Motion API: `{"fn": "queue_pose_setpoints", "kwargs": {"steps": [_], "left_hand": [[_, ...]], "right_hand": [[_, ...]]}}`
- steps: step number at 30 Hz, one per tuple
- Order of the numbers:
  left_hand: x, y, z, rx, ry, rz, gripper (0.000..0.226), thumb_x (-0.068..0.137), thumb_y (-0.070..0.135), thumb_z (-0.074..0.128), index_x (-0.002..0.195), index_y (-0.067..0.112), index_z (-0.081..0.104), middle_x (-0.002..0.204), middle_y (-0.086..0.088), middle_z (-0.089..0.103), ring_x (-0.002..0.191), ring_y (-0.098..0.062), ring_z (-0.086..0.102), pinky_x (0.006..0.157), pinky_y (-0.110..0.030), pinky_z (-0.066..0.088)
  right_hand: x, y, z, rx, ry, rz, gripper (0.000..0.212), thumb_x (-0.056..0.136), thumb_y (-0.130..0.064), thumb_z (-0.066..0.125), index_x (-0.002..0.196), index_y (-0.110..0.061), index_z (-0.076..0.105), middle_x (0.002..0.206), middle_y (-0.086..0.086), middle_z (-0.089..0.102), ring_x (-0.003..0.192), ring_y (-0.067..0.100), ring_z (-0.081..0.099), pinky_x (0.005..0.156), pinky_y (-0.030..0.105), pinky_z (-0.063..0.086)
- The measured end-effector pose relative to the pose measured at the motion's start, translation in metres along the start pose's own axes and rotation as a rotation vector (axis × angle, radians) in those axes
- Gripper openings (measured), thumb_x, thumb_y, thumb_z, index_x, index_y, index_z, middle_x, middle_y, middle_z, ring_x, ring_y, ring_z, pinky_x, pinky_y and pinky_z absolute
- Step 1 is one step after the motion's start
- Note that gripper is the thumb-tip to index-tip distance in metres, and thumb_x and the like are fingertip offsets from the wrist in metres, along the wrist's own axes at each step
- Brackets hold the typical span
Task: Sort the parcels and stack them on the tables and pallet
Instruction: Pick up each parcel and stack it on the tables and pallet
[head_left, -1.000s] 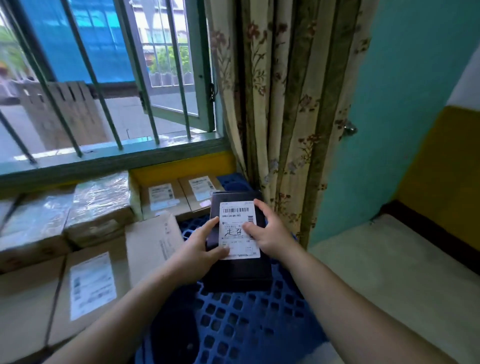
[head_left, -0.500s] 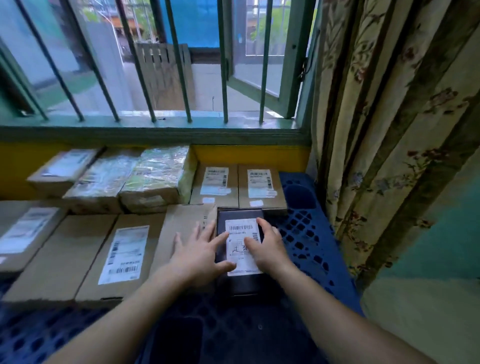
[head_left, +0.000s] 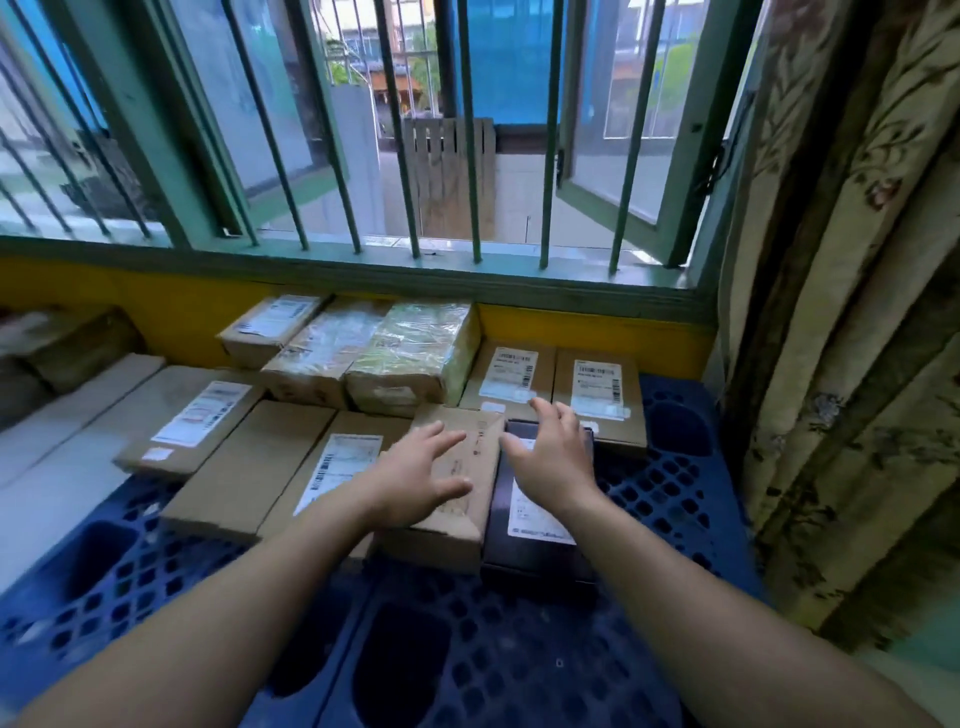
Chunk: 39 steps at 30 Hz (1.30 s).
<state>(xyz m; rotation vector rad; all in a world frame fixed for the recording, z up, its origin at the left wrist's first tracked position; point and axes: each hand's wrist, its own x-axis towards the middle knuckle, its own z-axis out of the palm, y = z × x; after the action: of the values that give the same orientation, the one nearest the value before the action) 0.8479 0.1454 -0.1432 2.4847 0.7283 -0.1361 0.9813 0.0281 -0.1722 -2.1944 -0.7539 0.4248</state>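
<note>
A black parcel (head_left: 530, 545) with a white label lies flat on the blue plastic pallet (head_left: 467, 649), tight against a brown cardboard box (head_left: 462, 493) on its left. My right hand (head_left: 550, 457) hovers over the black parcel's far end, fingers spread and relaxed, gripping nothing. My left hand (head_left: 415, 478) is spread over the brown box beside it, also holding nothing. Whether either palm touches the parcels is unclear. Behind them sit two small labelled cardboard parcels (head_left: 597, 395).
Several more cardboard and film-wrapped parcels (head_left: 415, 353) fill the pallet's left and back, under a barred window (head_left: 415, 156). A floral curtain (head_left: 841, 312) hangs at the right. Bare pallet grid shows at the front and right (head_left: 670, 499). A white surface (head_left: 62, 441) lies far left.
The black parcel went down onto the pallet beside the brown box. Both hands let go of it and lifted, fingers spreading. The camera swung left toward the window.
</note>
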Motion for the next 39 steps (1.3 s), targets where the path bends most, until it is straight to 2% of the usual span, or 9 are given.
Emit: {"fn": "queue_pose_setpoints", "kwargs": {"steps": [7, 12, 19, 23, 26, 31, 34, 37, 39], "left_hand": [[-0.099, -0.103, -0.066, -0.128, 0.173, -0.157, 0.069, 0.09, 0.037, 0.061, 0.149, 0.029, 0.027, 0.159, 0.0, 0.012, 0.145, -0.015, 0.016, 0.115, -0.031, 0.016], [-0.197, -0.208, -0.11, -0.223, 0.321, -0.255, 0.071, 0.084, 0.048, 0.061, 0.146, 0.032, 0.03, 0.15, 0.006, 0.031, 0.131, -0.01, 0.038, 0.112, -0.034, 0.031], [-0.315, -0.335, -0.14, -0.264, 0.49, -0.442, 0.064, 0.093, 0.036, 0.057, 0.148, 0.024, 0.027, 0.156, 0.002, 0.022, 0.141, -0.014, 0.023, 0.112, -0.027, 0.021], [-0.35, -0.391, -0.151, -0.39, 0.537, -0.514, 0.064, 0.093, 0.035, 0.057, 0.148, 0.025, 0.027, 0.156, 0.002, 0.02, 0.143, -0.015, 0.019, 0.115, -0.033, 0.021], [-0.36, -0.432, -0.158, -0.451, 0.558, -0.548, 0.065, 0.092, 0.035, 0.058, 0.148, 0.026, 0.026, 0.156, 0.0, 0.022, 0.142, -0.017, 0.023, 0.115, -0.035, 0.025], [-0.358, -0.497, -0.184, -0.455, 0.562, -0.629, 0.064, 0.095, 0.035, 0.054, 0.15, 0.026, 0.023, 0.156, 0.007, 0.015, 0.124, -0.019, 0.045, 0.082, -0.019, 0.035], [-0.353, -0.546, -0.215, -0.417, 0.58, -0.667, 0.066, 0.094, 0.037, 0.056, 0.15, 0.026, 0.024, 0.156, 0.004, 0.016, 0.106, -0.007, 0.036, 0.084, -0.021, 0.031], [-0.352, -0.592, -0.25, -0.391, 0.567, -0.701, 0.066, 0.093, 0.038, 0.056, 0.15, 0.027, 0.024, 0.157, 0.003, 0.016, 0.127, -0.013, 0.035, 0.091, -0.02, 0.027], [-0.353, -0.622, -0.27, -0.392, 0.585, -0.724, 0.065, 0.094, 0.037, 0.055, 0.15, 0.027, 0.024, 0.158, 0.005, 0.014, 0.14, -0.015, 0.024, 0.099, -0.021, 0.025]], "right_hand": [[-0.037, -0.123, 0.08, 0.047, -0.154, -0.203, 0.066, 0.096, -0.041, 0.057, 0.152, -0.021, 0.029, 0.155, 0.004, 0.029, 0.142, 0.022, 0.029, 0.117, 0.042, 0.029], [-0.086, -0.22, 0.172, 0.059, -0.309, -0.275, 0.064, 0.097, -0.039, 0.056, 0.152, -0.02, 0.03, 0.156, 0.004, 0.028, 0.141, 0.022, 0.032, 0.115, 0.035, 0.028], [-0.15, -0.317, 0.296, 0.069, -0.51, -0.351, 0.061, 0.098, -0.041, 0.055, 0.151, -0.023, 0.031, 0.155, 0.005, 0.03, 0.132, 0.021, 0.04, 0.105, 0.032, 0.038], [-0.166, -0.357, 0.353, 0.032, -0.571, -0.389, 0.06, 0.1, -0.04, 0.051, 0.153, -0.025, 0.027, 0.156, 0.001, 0.026, 0.111, 0.018, 0.05, 0.072, 0.018, 0.043], [-0.167, -0.39, 0.395, 0.032, -0.581, -0.411, 0.059, 0.1, -0.041, 0.052, 0.152, -0.027, 0.028, 0.157, 0.001, 0.027, 0.124, 0.023, 0.049, 0.08, 0.027, 0.046], [-0.146, -0.444, 0.471, 0.045, -0.619, -0.456, 0.058, 0.099, -0.042, 0.053, 0.151, -0.029, 0.03, 0.158, 0.0, 0.026, 0.115, 0.018, 0.051, 0.056, 0.016, 0.038], [-0.127, -0.481, 0.519, 0.062, -0.644, -0.471, 0.059, 0.098, -0.044, 0.053, 0.151, -0.03, 0.03, 0.157, 0.0, 0.027, 0.124, 0.02, 0.048, 0.071, 0.021, 0.048], [-0.111, -0.522, 0.56, 0.059, -0.684, -0.491, 0.061, 0.098, -0.043, 0.052, 0.152, -0.026, 0.03, 0.157, 0.0, 0.028, 0.129, 0.021, 0.046, 0.088, 0.029, 0.047], [-0.103, -0.551, 0.586, 0.057, -0.705, -0.526, 0.061, 0.098, -0.041, 0.053, 0.152, -0.023, 0.031, 0.156, 0.002, 0.031, 0.129, 0.021, 0.046, 0.085, 0.026, 0.043]]}}
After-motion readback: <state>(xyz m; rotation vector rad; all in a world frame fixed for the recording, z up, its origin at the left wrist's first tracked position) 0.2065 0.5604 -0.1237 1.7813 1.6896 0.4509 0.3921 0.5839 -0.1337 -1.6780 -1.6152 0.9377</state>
